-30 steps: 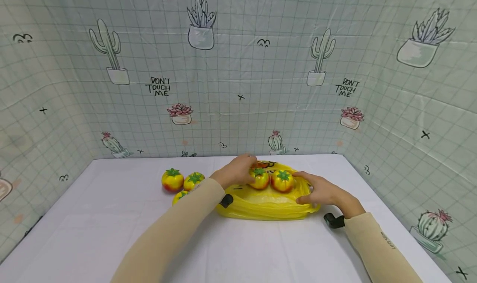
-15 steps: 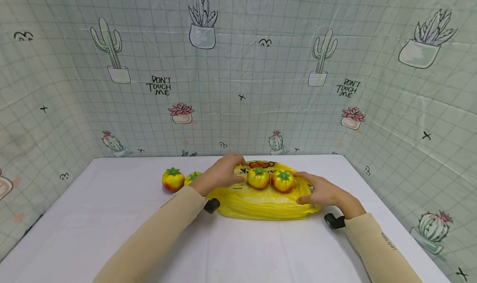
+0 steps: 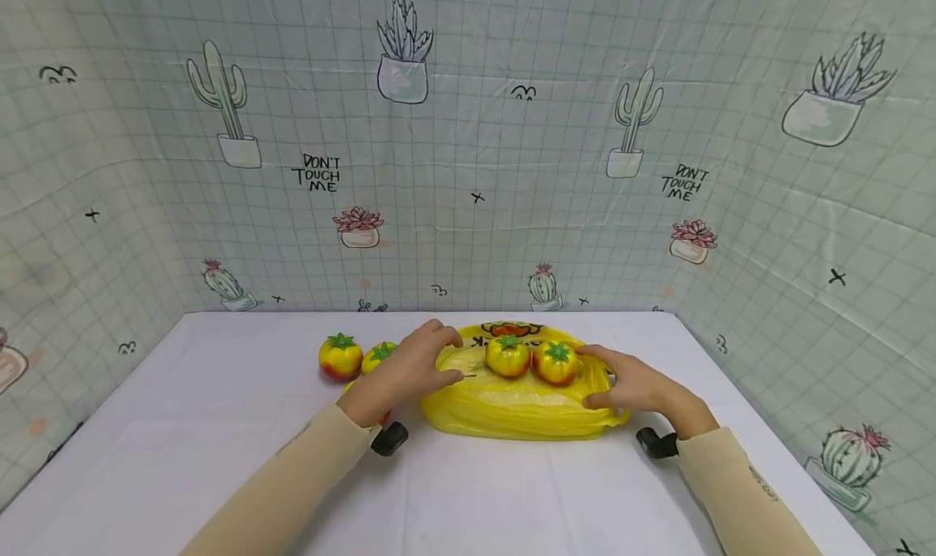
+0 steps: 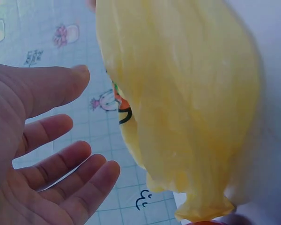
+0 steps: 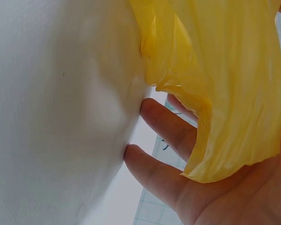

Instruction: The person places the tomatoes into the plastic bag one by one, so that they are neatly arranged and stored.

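Observation:
Two yellow-and-red, tomato-like fruits with green leafy tops, one on the left [image 3: 508, 356] and one on the right [image 3: 556, 362], sit side by side on a crumpled yellow plastic bag [image 3: 512, 414]. My left hand [image 3: 409, 365] is at the bag's left end, thumb and fingers spread, holding nothing; the left wrist view shows its bare palm beside the bag. At the other end, my right hand [image 3: 636, 384] touches the bag, its thumb near the front edge and its fingers by the right fruit. In the right wrist view, bag film [image 5: 239, 108] covers part of the palm.
Left of the bag on the white table [image 3: 183, 450], two more such fruits, the far left one [image 3: 340, 358] and its neighbour [image 3: 377, 355], stand together. A third is mostly hidden under my left wrist. A patterned cloth [image 3: 468, 133] surrounds the table's back and sides.
My left hand has drawn away from the left fruit on the bag, moving left and towards me. Both fruits stay on the bag. My right hand has kept its place.

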A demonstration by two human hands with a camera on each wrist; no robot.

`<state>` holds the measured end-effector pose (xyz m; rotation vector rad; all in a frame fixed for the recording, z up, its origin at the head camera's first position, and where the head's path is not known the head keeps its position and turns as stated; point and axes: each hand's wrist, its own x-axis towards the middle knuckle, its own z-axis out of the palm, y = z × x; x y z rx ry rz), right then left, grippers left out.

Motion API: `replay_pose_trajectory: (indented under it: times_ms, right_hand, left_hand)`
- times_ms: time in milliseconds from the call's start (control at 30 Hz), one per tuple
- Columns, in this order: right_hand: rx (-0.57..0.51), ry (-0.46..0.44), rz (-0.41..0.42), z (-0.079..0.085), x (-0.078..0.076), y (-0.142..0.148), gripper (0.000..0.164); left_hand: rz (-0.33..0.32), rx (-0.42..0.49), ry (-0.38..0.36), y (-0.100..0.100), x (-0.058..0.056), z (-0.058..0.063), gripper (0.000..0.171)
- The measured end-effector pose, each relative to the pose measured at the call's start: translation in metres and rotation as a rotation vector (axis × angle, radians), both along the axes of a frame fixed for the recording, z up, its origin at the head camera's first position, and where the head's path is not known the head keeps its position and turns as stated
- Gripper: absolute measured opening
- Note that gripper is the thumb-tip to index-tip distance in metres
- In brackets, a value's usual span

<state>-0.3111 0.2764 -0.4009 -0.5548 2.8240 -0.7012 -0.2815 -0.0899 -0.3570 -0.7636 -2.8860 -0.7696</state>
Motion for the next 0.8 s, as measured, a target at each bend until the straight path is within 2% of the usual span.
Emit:
replay_pose_trajectory:
  times_ms: [400,633,800]
  right_hand:
    - [0.002,0.009,0.008,-0.002,0.0,0.0,0.082]
    - [-0.002,0.02,0.015,-0.002,0.0,0.0,0.081]
    - [-0.003,0.019,0.012,-0.001,0.0,-0.001,0.081]
  left_hand:
    - [0.023,0.027,0.064,-0.02,0.023,-0.011,0.036]
    - [0.039,0.041,0.129,-0.033,0.026,-0.015,0.037]
    - [0.052,0.046,0.144,-0.04,0.027,-0.016,0.037]
